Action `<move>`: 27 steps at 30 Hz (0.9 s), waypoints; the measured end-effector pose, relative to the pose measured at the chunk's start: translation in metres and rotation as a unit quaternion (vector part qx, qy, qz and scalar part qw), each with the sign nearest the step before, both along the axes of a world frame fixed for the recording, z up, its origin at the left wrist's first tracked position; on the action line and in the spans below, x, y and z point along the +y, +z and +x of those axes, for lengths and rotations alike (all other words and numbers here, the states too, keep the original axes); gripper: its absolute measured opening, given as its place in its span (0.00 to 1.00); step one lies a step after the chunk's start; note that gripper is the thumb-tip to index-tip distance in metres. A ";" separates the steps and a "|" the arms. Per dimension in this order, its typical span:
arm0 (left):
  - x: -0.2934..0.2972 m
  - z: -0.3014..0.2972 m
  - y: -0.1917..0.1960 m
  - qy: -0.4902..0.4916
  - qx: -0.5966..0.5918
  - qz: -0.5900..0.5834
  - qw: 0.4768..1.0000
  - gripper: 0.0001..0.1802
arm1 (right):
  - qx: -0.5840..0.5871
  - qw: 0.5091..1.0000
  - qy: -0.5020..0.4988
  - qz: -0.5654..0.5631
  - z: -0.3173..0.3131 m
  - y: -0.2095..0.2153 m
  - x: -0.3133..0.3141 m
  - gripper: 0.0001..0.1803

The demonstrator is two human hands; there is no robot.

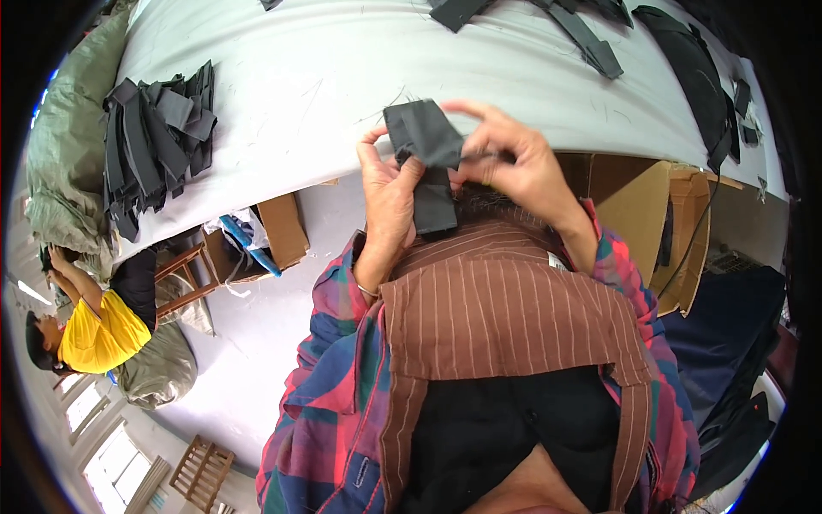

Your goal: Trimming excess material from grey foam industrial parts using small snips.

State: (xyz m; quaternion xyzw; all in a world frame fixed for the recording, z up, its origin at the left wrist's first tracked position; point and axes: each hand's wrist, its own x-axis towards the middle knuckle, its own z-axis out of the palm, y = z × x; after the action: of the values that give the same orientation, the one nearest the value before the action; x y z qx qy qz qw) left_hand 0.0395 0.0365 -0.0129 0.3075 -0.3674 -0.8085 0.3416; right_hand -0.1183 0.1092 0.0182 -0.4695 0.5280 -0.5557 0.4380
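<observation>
A folded dark grey fabric strip (425,133) hangs over the front edge of the white-covered table, its lower end dropping in front of my apron. My left hand (392,184) pinches it between thumb and fingers along its left side. Close against the strip's right edge is my right hand (518,158), fingers curled and slightly blurred. A small dark object (492,158) shows between those fingers; its kind cannot be made out. Loose dark threads (398,101) lie on the cloth just beyond the strip.
At the left of the table (282,103) lies a pile of dark strips (163,128). More dark pieces (591,43) lie at the far side, a black bundle (685,77) at the right. Cardboard boxes (629,223) stand beneath. A person in yellow (107,330) works beside sacks (73,163).
</observation>
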 end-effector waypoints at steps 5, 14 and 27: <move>0.004 0.013 -0.026 0.014 -0.066 0.001 0.998 0.15 | 0.312 0.947 0.005 -0.076 0.022 -0.020 0.016 0.09; 0.019 0.023 -0.009 0.025 -0.019 0.049 0.998 0.07 | 0.449 0.863 -0.046 -0.229 0.020 -0.038 0.025 0.05; 0.019 0.014 -0.003 0.007 -0.155 -0.066 0.986 0.03 | 0.394 0.903 -0.033 -0.168 0.003 -0.010 0.019 0.12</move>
State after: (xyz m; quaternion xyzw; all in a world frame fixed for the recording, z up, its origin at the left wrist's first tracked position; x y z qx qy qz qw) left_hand 0.0531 0.0552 -0.0162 0.4088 -0.4660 -0.7226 0.3059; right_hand -0.1156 0.1277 0.0084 -0.6991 0.5716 -0.4201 0.0896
